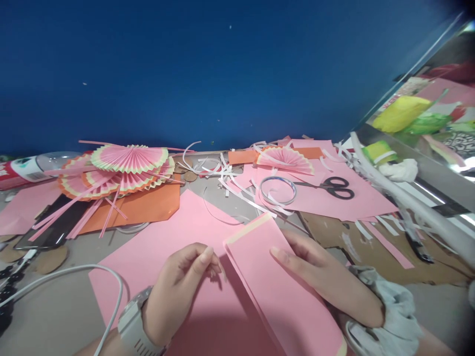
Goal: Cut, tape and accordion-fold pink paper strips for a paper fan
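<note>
My right hand grips a folded pink paper, thumb on top and fingers underneath. A pale yellow strip runs along the paper's far edge. To its left, my left hand is closed, thumb pressed against the curled fingers. A thin, pale bit shows at those fingertips, too small to name. Beneath both hands lies a large pink sheet, flat on the table and partly hidden by them.
Pleated paper fans with pink strips lie at the back left, another fan at the back right. Black-handled scissors and a tape roll rest on pink paper. A white cable curves at left; a blue partition stands behind.
</note>
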A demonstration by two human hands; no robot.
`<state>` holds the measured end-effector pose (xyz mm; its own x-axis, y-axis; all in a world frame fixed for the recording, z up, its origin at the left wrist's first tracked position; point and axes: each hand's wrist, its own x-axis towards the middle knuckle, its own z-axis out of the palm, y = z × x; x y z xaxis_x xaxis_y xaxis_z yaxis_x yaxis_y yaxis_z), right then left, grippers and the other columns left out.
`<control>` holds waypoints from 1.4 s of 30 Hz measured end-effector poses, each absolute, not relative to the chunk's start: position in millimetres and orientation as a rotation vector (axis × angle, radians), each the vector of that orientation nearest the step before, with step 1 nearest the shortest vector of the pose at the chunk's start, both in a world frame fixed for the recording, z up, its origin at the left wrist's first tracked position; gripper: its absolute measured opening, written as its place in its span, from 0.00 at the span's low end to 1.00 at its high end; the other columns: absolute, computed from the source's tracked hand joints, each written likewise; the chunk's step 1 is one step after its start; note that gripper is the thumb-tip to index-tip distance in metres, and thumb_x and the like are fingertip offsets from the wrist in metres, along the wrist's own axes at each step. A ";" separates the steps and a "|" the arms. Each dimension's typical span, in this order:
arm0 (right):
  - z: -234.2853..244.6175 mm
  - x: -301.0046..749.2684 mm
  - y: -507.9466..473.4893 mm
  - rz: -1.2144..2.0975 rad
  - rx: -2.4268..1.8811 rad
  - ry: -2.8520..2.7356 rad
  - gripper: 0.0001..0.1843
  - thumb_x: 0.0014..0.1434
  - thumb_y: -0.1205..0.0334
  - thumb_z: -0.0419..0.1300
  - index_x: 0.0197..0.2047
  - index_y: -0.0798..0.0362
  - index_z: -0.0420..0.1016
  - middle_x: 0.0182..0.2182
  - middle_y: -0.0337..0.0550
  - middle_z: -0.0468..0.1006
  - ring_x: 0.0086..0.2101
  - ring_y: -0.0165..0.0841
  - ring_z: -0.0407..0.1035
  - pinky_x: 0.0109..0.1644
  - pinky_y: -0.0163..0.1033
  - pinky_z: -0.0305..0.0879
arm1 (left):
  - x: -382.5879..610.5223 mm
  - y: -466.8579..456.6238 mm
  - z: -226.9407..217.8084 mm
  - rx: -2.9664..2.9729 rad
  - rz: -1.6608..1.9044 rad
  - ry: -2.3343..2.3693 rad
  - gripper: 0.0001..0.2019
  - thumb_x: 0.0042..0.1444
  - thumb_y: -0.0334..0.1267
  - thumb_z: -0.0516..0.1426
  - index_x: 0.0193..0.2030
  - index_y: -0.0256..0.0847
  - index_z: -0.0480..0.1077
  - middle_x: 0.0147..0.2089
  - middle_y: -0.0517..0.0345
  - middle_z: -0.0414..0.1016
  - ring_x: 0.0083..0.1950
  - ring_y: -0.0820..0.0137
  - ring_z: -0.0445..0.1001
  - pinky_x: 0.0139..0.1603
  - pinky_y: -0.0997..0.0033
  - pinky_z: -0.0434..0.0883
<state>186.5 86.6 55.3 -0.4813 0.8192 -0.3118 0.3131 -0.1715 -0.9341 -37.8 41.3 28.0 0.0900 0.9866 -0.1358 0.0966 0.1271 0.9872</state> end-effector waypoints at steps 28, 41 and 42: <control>69.8 171.6 84.2 2.014 -0.980 -1.708 0.16 0.57 0.52 0.56 0.43 0.53 0.73 0.35 0.44 0.75 0.40 0.37 0.68 0.48 0.41 0.65 | -31.9 37.2 26.9 1.474 0.725 1.341 0.11 0.59 0.39 0.50 0.27 0.39 0.59 0.24 0.66 0.56 0.27 0.76 0.58 0.28 0.78 0.57; 50.4 174.0 74.7 1.409 -1.393 -1.919 0.16 0.61 0.52 0.51 0.26 0.52 0.58 0.20 0.31 0.54 0.21 0.24 0.50 0.23 0.31 0.48 | -31.5 36.4 29.8 1.396 0.733 1.275 0.11 0.51 0.42 0.58 0.27 0.37 0.63 0.24 0.63 0.63 0.27 0.75 0.62 0.29 0.77 0.61; 50.4 173.4 74.0 1.386 -1.396 -1.934 0.16 0.61 0.53 0.51 0.26 0.52 0.58 0.20 0.31 0.54 0.21 0.24 0.50 0.23 0.31 0.48 | -30.7 36.8 29.1 1.395 0.731 1.295 0.11 0.52 0.41 0.58 0.26 0.37 0.63 0.23 0.64 0.63 0.26 0.76 0.62 0.29 0.77 0.61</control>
<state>173.4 74.0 50.4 -0.4338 0.8717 -0.2278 0.4958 0.0199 -0.8682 -30.7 36.8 29.1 0.2284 0.9505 -0.2109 0.3110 0.1340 0.9409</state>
